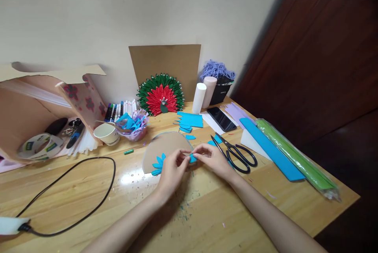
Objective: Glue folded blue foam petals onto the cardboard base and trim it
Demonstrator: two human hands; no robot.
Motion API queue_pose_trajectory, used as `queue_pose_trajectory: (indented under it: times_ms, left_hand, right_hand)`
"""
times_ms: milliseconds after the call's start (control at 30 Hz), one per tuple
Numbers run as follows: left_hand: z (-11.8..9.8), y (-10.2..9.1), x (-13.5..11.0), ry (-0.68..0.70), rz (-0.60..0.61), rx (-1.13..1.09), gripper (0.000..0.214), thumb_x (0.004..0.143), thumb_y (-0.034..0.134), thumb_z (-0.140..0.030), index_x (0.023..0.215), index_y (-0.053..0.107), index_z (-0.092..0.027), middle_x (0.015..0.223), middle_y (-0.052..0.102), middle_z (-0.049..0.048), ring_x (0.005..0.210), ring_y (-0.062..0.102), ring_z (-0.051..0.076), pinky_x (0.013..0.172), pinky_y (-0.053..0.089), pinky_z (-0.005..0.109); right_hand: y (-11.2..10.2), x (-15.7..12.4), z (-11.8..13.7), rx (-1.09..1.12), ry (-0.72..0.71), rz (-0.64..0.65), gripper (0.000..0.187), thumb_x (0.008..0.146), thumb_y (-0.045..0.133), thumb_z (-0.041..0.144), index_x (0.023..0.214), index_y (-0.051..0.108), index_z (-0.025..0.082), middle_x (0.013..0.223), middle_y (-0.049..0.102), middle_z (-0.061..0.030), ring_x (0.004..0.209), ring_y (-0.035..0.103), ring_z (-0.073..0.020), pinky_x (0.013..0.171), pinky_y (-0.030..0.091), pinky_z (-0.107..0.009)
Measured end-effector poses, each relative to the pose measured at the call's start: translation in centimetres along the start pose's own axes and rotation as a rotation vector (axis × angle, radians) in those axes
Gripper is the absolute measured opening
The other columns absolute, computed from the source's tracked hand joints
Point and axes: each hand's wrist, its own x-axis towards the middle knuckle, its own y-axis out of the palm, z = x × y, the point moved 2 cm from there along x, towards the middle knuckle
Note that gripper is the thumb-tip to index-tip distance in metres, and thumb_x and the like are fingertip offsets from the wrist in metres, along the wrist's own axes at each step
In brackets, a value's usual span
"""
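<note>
Blue piece (pixel 193 159): small, bright, partly covered. Left hand (pixel 173 169) and right hand (pixel 215 161) pinch it, each nearly closed, forearms (pixel 136 219) angled inward over table (pixel 73 196).

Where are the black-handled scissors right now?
In the head view, the black-handled scissors lie right of centre on the wooden table, just to the right of the right hand and on the near side of the smartphone.

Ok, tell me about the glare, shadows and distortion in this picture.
Head view: bright glare on the wooden table, left of the left hand; head view: soft shadow beside the left forearm; head view: the dark brown panel slants at the right, probably wide-lens distortion.
</note>
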Motion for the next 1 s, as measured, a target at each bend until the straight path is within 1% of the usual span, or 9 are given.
queue_pose_trajectory:
  times_ms: [33,167,267,367,500,600,767,867,1000]
  left_hand:
    - [0.1,0.1,-0.2,-0.005,-0.005,-0.016,0.028,0.083,0.051,-0.032,0.102,0.063,-0.016,0.079,0.068,0.0065,0.072,0.063,0.018,0.066,0.047,0.028]
    - [0.4,0.2,-0.8,-0.011,-0.071,-0.036,0.026,0.083,0.052,-0.032,0.096,0.069,-0.018,0.092,0.07,0.0078,0.082,0.063,0.019,0.073,0.047,0.029]
    - [0.8,0.1,-0.9,0.037,-0.072,-0.019,0.022,0.083,0.053,-0.03,0.094,0.071,-0.022,0.086,0.07,0.006,0.079,0.062,0.019,0.071,0.047,0.028]
    - [1.1,0.1,-0.8,0.076,-0.061,-0.02,0.02,0.082,0.055,-0.029,0.093,0.071,-0.023,0.081,0.069,0.0056,0.076,0.062,0.018,0.068,0.046,0.028]
    - [1.4,0.0,-0.6,0.085,-0.068,-0.019,0.019,0.082,0.056,-0.029,0.091,0.072,-0.024,0.081,0.069,0.0061,0.075,0.062,0.018,0.067,0.047,0.028]
    - [1.4,0.0,-0.6,0.107,-0.071,-0.003,0.02,0.082,0.056,-0.03,0.093,0.071,-0.025,0.082,0.069,0.0061,0.076,0.062,0.018,0.068,0.047,0.028]
    - [1.4,0.0,-0.8,0.163,-0.04,0.071,0.023,0.085,0.052,-0.031,0.098,0.07,-0.027,0.08,0.067,0.0058,0.074,0.06,0.017,0.067,0.045,0.027]
    - [1.5,0.0,-0.9,0.177,-0.029,0.106,0.025,0.086,0.049,-0.032,0.102,0.068,-0.027,0.081,0.066,0.0065,0.075,0.059,0.017,0.068,0.045,0.027]
    - [1.5,0.1,-0.9,0.177,-0.026,0.137,0.026,0.087,0.047,-0.031,0.1,0.069,-0.026,0.081,0.065,0.0064,0.075,0.059,0.017,0.067,0.044,0.027]
  right_hand:
    - [0.1,0.0,-0.1,0.019,0.011,0.005,0.022,0.073,0.063,0.036,0.081,0.062,0.015,0.08,0.064,-0.0036,0.076,0.061,-0.0153,0.071,0.05,-0.027]
    - [0.4,0.0,-0.5,0.077,0.072,0.061,0.025,0.071,0.066,0.038,0.08,0.063,0.015,0.08,0.065,-0.0049,0.077,0.063,-0.0173,0.073,0.051,-0.031]
    - [0.5,-0.1,-0.4,0.08,0.1,0.078,0.025,0.069,0.068,0.037,0.08,0.063,0.014,0.08,0.066,-0.0052,0.076,0.064,-0.0182,0.074,0.052,-0.032]
    - [0.5,-0.3,-0.3,0.003,0.076,0.069,0.024,0.07,0.068,0.036,0.082,0.065,0.015,0.082,0.067,-0.0056,0.079,0.064,-0.0183,0.074,0.052,-0.031]
    - [0.5,-0.4,-0.4,-0.065,0.046,0.045,0.022,0.074,0.064,0.037,0.081,0.066,0.016,0.084,0.068,-0.0064,0.081,0.064,-0.0189,0.075,0.051,-0.03]
    - [0.6,-0.3,-0.5,-0.011,0.07,0.043,0.024,0.074,0.064,0.039,0.081,0.066,0.016,0.083,0.068,-0.0063,0.08,0.064,-0.0191,0.075,0.052,-0.03]
    - [0.6,-0.3,-0.5,0.096,0.129,0.073,0.027,0.072,0.064,0.042,0.08,0.065,0.016,0.08,0.068,-0.0058,0.078,0.065,-0.0189,0.072,0.053,-0.031]
    - [0.6,-0.4,-0.6,0.079,0.109,0.068,0.026,0.072,0.066,0.04,0.082,0.066,0.016,0.083,0.069,-0.0065,0.08,0.065,-0.02,0.076,0.053,-0.033]
    - [0.6,-0.5,-0.5,-0.038,0.05,0.039,0.02,0.073,0.065,0.035,0.08,0.069,0.016,0.082,0.069,-0.0066,0.08,0.065,-0.02,0.077,0.052,-0.032]
